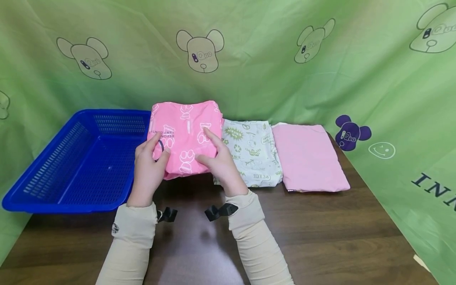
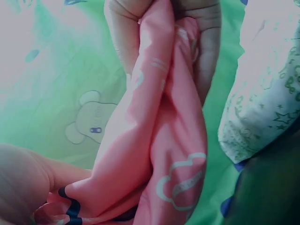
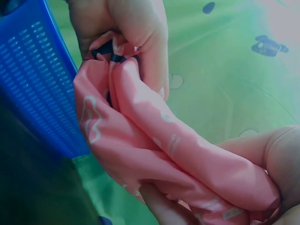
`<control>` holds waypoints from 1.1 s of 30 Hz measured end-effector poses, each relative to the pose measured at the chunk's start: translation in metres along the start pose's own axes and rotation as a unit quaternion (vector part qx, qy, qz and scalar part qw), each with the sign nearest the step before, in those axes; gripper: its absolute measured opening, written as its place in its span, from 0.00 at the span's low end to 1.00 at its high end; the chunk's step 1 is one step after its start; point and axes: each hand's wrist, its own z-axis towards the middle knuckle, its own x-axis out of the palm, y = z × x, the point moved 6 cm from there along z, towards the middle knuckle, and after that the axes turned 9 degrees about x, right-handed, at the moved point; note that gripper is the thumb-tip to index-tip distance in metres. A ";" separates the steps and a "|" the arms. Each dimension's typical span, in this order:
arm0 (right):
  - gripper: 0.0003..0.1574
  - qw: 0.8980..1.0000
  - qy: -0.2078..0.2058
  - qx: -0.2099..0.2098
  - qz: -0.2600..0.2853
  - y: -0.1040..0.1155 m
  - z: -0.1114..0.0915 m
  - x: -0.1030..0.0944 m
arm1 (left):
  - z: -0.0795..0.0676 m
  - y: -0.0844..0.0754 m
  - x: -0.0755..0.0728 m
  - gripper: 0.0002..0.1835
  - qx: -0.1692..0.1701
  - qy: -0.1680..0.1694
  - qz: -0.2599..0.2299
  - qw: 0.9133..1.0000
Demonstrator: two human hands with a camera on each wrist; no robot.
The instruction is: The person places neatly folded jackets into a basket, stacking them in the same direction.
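Note:
A folded pink cloth (image 1: 185, 138) with white bear outlines and dark lettering is held up over the table, between a blue basket and a pale printed cloth. My left hand (image 1: 149, 168) grips its left edge, thumb on the near face, beside a thin navy strip (image 2: 70, 204). Its right edge is pinched by my right hand (image 1: 222, 166), thumb and a finger on the face. Both wrist views show the pink cloth (image 3: 136, 136) from its folded edge, layers rolled together. The other fingers are partly hidden behind it.
The blue basket (image 1: 39, 168) with perforated walls stands at the left. To the right lie a folded white-and-green printed cloth (image 1: 253, 158) and a folded plain pink cloth (image 1: 310, 158). A green printed curtain (image 1: 249, 59) hangs behind the brown wooden table (image 1: 320, 237).

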 end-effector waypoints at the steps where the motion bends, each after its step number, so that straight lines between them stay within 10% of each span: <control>1: 0.51 1.000 0.002 -0.003 0.003 0.001 -0.001 0.001 | 0.000 -0.001 -0.001 0.31 0.002 -0.002 0.003 1.000; 17: 0.48 0.998 0.025 -0.065 0.001 0.008 -0.010 0.020 | -0.003 -0.013 -0.039 0.32 0.018 -0.004 0.007 1.000; 33: 0.48 0.990 0.115 -0.077 0.029 0.007 -0.014 0.047 | -0.006 0.011 -0.075 0.31 -0.042 -0.057 -0.031 0.997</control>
